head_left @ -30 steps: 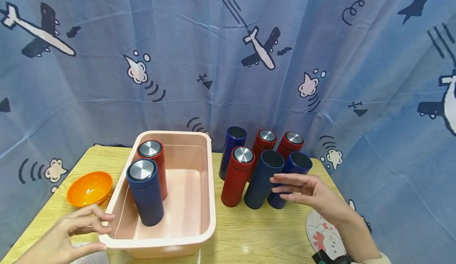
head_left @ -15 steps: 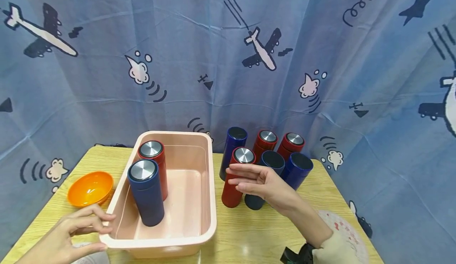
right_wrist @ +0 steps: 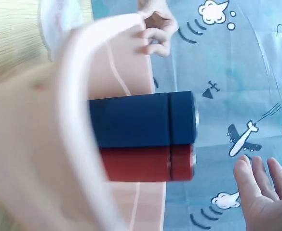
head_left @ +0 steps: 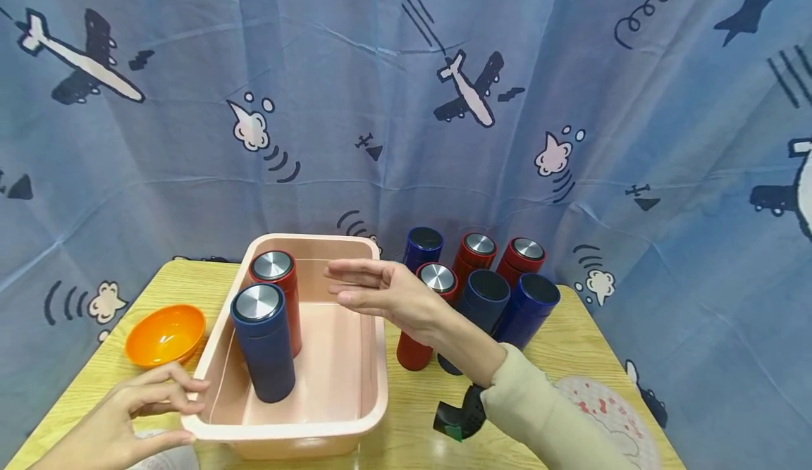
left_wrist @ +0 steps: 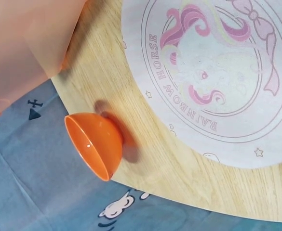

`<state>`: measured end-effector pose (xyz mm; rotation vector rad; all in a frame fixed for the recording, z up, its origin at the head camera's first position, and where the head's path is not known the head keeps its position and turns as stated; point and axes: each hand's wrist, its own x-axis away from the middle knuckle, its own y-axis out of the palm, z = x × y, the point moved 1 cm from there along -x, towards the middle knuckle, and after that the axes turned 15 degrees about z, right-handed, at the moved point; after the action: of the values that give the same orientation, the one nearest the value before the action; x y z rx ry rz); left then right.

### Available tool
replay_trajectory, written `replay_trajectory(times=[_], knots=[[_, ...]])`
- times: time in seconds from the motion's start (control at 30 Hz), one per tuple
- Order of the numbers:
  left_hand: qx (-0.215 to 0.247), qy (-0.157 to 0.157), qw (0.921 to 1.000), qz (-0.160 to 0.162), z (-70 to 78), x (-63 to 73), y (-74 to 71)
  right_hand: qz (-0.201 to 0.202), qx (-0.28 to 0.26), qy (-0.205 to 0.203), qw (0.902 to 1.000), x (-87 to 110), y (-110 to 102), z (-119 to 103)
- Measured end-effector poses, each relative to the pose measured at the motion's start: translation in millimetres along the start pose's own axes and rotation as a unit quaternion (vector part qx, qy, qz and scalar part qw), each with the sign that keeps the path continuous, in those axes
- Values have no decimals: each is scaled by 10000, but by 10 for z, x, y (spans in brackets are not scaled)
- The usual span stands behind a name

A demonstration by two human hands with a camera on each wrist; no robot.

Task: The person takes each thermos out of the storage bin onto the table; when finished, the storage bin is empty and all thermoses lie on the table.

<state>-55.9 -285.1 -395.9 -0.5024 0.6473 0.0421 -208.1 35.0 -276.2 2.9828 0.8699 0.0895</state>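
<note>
My left hand point(head_left: 136, 413) holds the front-left corner of a pale pink plastic bin point(head_left: 292, 430), fingers at the rim and thumb below them. Inside the bin's left side stand two thermos flasks with silver lids: a navy one point(head_left: 269, 357) in front and a red one point(head_left: 290, 308) behind it. Above the bin's right part hangs my right hand point(head_left: 400, 297), its fingers extended and holding nothing. The right wrist view shows this hand point(right_wrist: 271, 197) beyond the lids of the navy flask point(right_wrist: 136, 120) and red flask point(right_wrist: 148, 164).
Right of the bin stand several more flasks, among them a red one point(head_left: 414, 350) partly behind my right arm and a blue one point(head_left: 529, 308). An orange bowl point(head_left: 166, 335) sits left of the bin. Printed round mats point(head_left: 612, 413) lie near the table's front; a patterned curtain point(head_left: 380, 103) hangs behind.
My right hand has moved left, from in front of the standing flasks to above the bin, still without anything in it. The left hand stays at the bin's corner.
</note>
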Motion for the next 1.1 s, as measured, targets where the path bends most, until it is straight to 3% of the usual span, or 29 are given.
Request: replay_trajectory(times=[0.23,0.4,0.53,0.83,1.1], knots=[[37,-194,9998,-96,-25,16,-7,0,-426,-72,9991,-368,238,-100],[75,-75,9999,-57,-19,6,14,-275,-503,-46,9983,-565,364,-1],[33,-19,10000,-14,-10,-6,13,-287,-463,-250,9982,-675,461,107],[63,157,9999,0,-6,-16,-1,-250,-42,-582,9980,-717,698,293],[30,47,10000,-45,-2,-12,-5,-274,-18,-788,9965,-756,769,419]])
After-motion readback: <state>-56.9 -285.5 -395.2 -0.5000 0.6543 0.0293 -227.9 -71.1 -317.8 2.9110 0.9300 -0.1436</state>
